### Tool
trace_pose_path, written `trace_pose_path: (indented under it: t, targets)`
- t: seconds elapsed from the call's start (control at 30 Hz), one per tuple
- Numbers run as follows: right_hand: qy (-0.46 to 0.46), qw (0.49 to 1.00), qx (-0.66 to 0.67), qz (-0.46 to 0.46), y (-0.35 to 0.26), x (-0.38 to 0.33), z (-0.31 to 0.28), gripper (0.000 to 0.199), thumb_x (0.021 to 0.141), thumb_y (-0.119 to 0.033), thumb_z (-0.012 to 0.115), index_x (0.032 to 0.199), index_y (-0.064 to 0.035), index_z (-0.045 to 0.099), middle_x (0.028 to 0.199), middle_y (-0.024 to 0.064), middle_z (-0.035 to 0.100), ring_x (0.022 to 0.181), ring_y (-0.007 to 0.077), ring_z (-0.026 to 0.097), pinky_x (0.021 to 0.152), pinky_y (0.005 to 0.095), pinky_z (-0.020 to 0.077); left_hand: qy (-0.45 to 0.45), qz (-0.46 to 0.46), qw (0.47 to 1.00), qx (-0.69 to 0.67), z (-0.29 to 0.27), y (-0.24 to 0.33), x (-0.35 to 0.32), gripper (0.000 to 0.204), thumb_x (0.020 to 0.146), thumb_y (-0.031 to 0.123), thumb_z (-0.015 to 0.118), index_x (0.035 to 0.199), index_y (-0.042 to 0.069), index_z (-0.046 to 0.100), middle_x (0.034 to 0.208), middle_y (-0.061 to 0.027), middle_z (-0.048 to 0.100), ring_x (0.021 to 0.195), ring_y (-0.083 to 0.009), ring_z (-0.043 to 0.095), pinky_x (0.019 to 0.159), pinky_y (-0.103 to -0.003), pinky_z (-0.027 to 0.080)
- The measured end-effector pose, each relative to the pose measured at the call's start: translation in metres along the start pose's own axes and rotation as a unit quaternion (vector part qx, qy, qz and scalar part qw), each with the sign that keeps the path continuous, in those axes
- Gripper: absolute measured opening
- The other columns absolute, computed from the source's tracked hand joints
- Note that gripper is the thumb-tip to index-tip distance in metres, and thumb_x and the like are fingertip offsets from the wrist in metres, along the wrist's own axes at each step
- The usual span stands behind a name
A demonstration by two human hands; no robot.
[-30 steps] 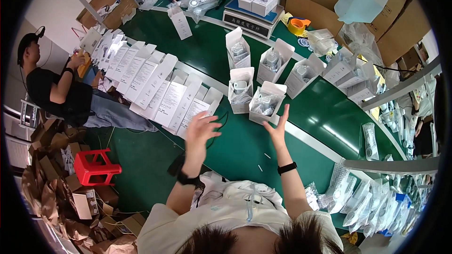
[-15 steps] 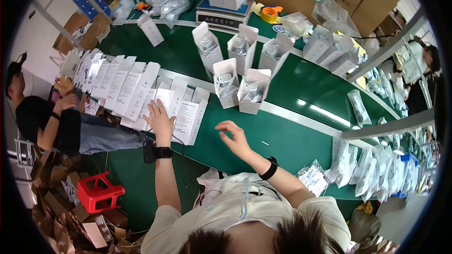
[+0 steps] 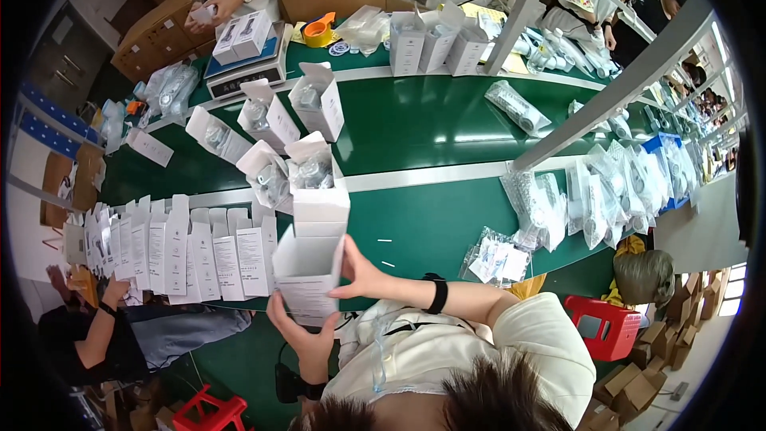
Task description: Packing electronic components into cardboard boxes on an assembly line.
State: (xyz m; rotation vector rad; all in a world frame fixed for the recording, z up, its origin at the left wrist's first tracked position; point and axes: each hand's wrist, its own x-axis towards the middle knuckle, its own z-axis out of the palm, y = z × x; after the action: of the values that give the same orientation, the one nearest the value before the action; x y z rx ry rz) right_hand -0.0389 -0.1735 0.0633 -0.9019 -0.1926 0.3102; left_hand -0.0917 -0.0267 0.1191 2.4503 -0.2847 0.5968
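Observation:
An open white carton (image 3: 309, 297) is held in both my hands at the near edge of the green table, its lid flap raised and its visible inside bare. My left hand (image 3: 307, 343) curls round its lower left side and bottom. On its right side, my right hand (image 3: 361, 273) grips with thumb and fingers. Just behind the raised flap stands an open carton (image 3: 313, 169) with a plastic-wrapped item inside, partly hidden. Several more filled cartons (image 3: 267, 116) stand beyond it. Left of my hands, a row of open white cartons (image 3: 238, 259) stands close together.
Bubble-wrapped items (image 3: 594, 195) lie in a pile on the right, by a bag of small parts (image 3: 496, 259). A metal post (image 3: 574, 128) slants across the table. A scale (image 3: 247, 68) carries two cartons at the back. Co-workers stand or sit around; one person's arm (image 3: 104, 315) is at left.
The view has swung to the right. My left hand has left the row of cartons, and both hands now hold one open carton in front of me.

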Motion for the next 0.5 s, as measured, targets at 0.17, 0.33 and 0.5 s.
trace_pose_path:
  t: [0.17,0.33,0.5]
  targets:
    - [-0.172,0.914,-0.358,0.089,-0.099,-0.048,-0.055,0.095,0.065,-0.024,0.075,0.136,-0.0073,0.015,0.133,0.0142,0.028,0.124,0.025,0.03,0.102,0.0365,0.0266,-0.201,-0.104,0.814,-0.535,0.043,0.011,0.036,0.105,0.061,0.036,0.079,0.136,0.006,0.013,0.13,-0.0168,0.03,0.118,-0.029,0.036,0.097,-0.041,0.031]
    - [0.115,0.85,-0.505,-0.101,-0.152,-0.027,-0.192,0.046,0.078,-0.02,0.062,0.12,-0.0063,0.049,0.122,0.013,0.048,0.115,0.027,0.043,0.097,0.0357,0.0339,-0.219,-0.148,0.772,-0.578,0.122,0.042,0.052,0.1,0.057,0.033,0.082,0.132,0.008,0.02,0.125,-0.015,0.035,0.113,-0.0284,0.041,0.093,-0.039,0.035]
    - [0.503,0.344,-0.784,0.119,-0.193,0.037,-0.387,0.05,0.072,-0.011,0.062,0.12,-0.0092,0.048,0.126,0.0159,0.043,0.118,0.0345,0.038,0.096,0.043,0.0343,-0.225,-0.07,0.891,-0.388,0.194,0.021,0.048,0.091,0.053,0.029,0.084,0.125,0.009,0.031,0.119,-0.0153,0.037,0.109,-0.0293,0.043,0.089,-0.039,0.038]
